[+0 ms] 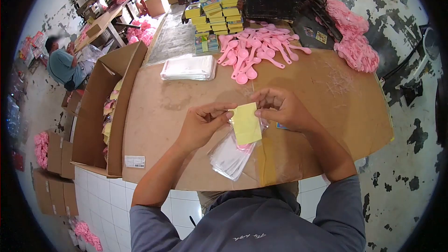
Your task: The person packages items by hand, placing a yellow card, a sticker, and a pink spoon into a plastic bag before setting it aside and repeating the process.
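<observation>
My left hand [203,123] and my right hand [282,107] together pinch a yellow card [246,123] at the top of a clear plastic bag [231,156]. The bag hangs down over the brown cardboard work surface [186,102], and something pink shows inside it just under the card. A heap of pink plastic spoons [259,51] lies further back on the surface. To its left rests a stack of clear bags [189,67].
Stacks of yellow cards [219,14] stand at the back. Bagged pink items [357,42] are piled at the right rear. An open carton [105,112] holding packed goods stands at the left. Another person [65,65] sits on the floor far left, near more boxes [53,177].
</observation>
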Demonstrator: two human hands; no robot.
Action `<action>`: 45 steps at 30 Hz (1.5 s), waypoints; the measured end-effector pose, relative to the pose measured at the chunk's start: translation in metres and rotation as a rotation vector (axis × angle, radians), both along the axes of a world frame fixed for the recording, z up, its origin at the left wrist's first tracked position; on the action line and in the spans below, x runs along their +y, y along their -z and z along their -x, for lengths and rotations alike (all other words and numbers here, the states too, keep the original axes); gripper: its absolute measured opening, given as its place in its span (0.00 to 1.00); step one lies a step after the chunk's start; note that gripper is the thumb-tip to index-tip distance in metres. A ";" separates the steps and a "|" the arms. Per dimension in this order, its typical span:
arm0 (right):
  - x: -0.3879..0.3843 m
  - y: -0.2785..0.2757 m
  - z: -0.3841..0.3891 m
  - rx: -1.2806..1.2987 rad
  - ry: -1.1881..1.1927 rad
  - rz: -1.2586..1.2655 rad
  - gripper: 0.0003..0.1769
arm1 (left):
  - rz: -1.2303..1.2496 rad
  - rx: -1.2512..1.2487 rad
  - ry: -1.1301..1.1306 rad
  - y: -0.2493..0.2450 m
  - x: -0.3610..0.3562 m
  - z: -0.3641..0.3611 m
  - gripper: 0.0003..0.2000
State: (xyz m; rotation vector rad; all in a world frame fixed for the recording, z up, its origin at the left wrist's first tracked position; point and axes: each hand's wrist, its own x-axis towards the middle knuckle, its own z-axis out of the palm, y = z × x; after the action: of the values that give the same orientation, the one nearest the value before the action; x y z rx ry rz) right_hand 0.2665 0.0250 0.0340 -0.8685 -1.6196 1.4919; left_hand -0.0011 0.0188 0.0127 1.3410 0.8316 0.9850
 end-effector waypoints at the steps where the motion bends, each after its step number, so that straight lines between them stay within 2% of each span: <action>1: -0.001 -0.002 0.001 -0.026 -0.025 -0.008 0.20 | -0.008 0.005 -0.003 -0.001 0.000 0.001 0.13; 3: -0.003 -0.007 0.002 -0.078 -0.074 -0.023 0.22 | -0.025 0.015 -0.007 -0.005 0.000 0.002 0.15; 9: -0.003 -0.011 0.005 -0.028 -0.113 -0.026 0.22 | -0.217 -0.063 -0.063 -0.010 -0.004 -0.008 0.22; 12: -0.004 -0.022 0.007 0.021 -0.095 -0.003 0.20 | -0.022 0.097 0.123 -0.007 0.001 0.007 0.19; 14: 0.003 -0.021 0.000 -0.034 -0.015 -0.133 0.19 | 0.033 0.188 -0.009 -0.012 0.012 0.028 0.18; 15: 0.007 -0.021 -0.007 -0.061 0.026 -0.197 0.19 | -0.040 0.058 -0.129 -0.013 0.018 0.040 0.17; 16: 0.009 -0.022 -0.017 -0.194 0.084 -0.256 0.18 | -0.127 -0.061 -0.241 -0.014 0.023 0.052 0.16; 17: 0.011 -0.022 -0.031 -0.326 0.143 -0.315 0.18 | -0.314 -0.359 -0.404 -0.014 0.030 0.061 0.15; 18: 0.011 -0.022 -0.043 -0.457 0.203 -0.372 0.18 | -0.356 -0.501 -0.636 -0.036 0.035 0.065 0.20; 19: 0.010 -0.021 -0.053 -0.542 0.211 -0.375 0.18 | -0.398 -0.557 -0.768 -0.061 0.026 0.055 0.23; 21: 0.009 -0.020 -0.070 -0.714 0.220 -0.381 0.19 | -0.381 -0.505 -0.675 -0.041 0.036 0.064 0.22; 22: 0.010 -0.014 -0.081 -0.785 0.177 -0.464 0.19 | -0.370 -0.482 -0.632 -0.035 0.039 0.065 0.22; 23: 0.012 -0.002 -0.092 -0.856 0.130 -0.546 0.19 | -0.435 -0.187 -0.528 -0.023 0.034 0.055 0.20; 24: 0.013 0.004 -0.099 -0.925 0.080 -0.629 0.20 | -0.332 -0.013 -0.435 -0.010 0.035 0.049 0.17; 27: 0.010 0.006 -0.104 -0.850 0.042 -0.317 0.23 | -0.267 0.603 -0.139 0.011 0.010 0.005 0.17; 30: 0.014 0.011 -0.104 -0.784 0.055 -0.227 0.21 | -0.479 0.862 -0.049 0.021 -0.001 -0.013 0.16; 31: 0.015 0.013 -0.106 -0.760 0.067 -0.170 0.20 | -0.523 0.809 -0.077 0.025 0.000 -0.016 0.15; 33: 0.019 0.016 -0.108 -0.708 0.086 -0.064 0.17 | -0.318 0.780 -0.056 0.018 0.000 -0.016 0.14; 34: 0.019 0.016 -0.108 -0.716 0.098 -0.108 0.16 | -0.215 0.764 -0.046 0.014 0.000 -0.016 0.14; 39: 0.012 0.007 -0.097 -0.664 0.209 -0.390 0.10 | -0.203 0.544 -0.118 0.023 0.002 -0.014 0.11; 40: 0.007 0.003 -0.090 -0.544 0.159 -0.349 0.09 | -0.201 0.496 -0.134 0.023 0.002 -0.016 0.11; 42: -0.003 -0.002 -0.071 -0.304 0.062 -0.266 0.09 | -0.204 0.570 -0.082 0.026 0.005 -0.012 0.11; 43: -0.005 0.001 -0.059 -0.325 0.005 -0.371 0.09 | -0.207 0.608 -0.056 0.028 0.006 -0.010 0.11; 45: -0.005 0.013 -0.037 -0.362 -0.115 -0.583 0.10 | -0.312 0.431 -0.106 0.042 0.011 -0.009 0.11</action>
State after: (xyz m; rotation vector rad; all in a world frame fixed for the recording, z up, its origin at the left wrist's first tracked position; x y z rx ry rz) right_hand 0.3030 0.0202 0.0210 -0.7392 -2.2444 0.8694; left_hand 0.0078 0.0297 -0.0291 1.8328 1.1122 0.9478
